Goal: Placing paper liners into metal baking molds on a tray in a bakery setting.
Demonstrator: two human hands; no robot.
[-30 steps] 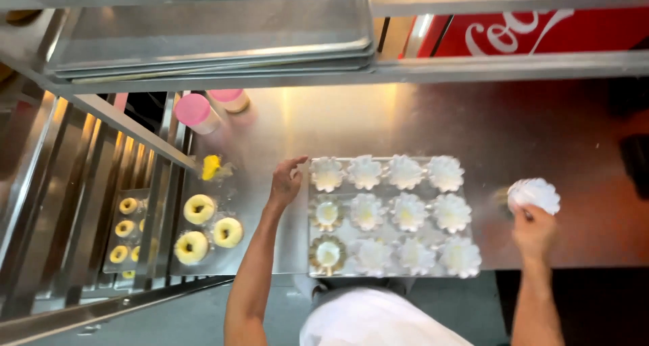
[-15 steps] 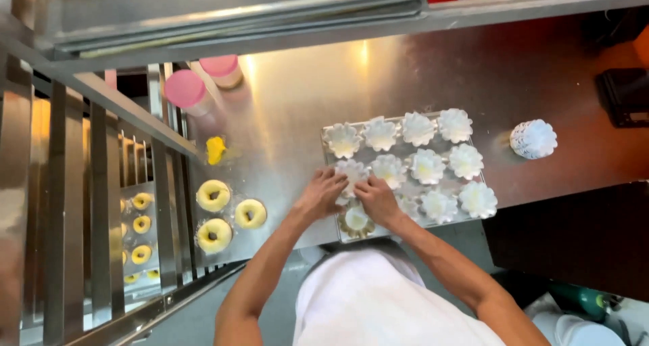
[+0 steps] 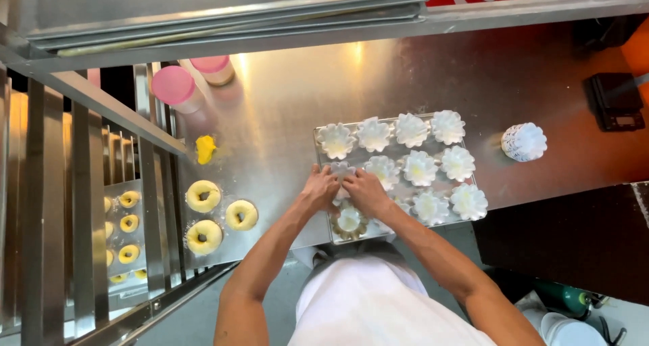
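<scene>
Both my hands meet over the left side of the muffin tray (image 3: 466, 183), my left hand (image 3: 319, 190) and right hand (image 3: 365, 192) each with its grip pinching a white paper liner (image 3: 343, 172) at a cup in the middle row. Other white liners fill the tray's cups. A stack of liners (image 3: 524, 142) sits to the right on the steel worktop (image 3: 284, 109); three yellow ring pastries (image 3: 203, 196) lie to the left.

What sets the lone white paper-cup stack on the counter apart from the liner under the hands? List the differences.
The paper-cup stack stands by itself on the steel counter, right of the tray, untouched; the liner sits in a tray cup, with the left hand and right hand both on it. The stack shows whole; the liner is partly hidden. Both are white and fluted.
</scene>
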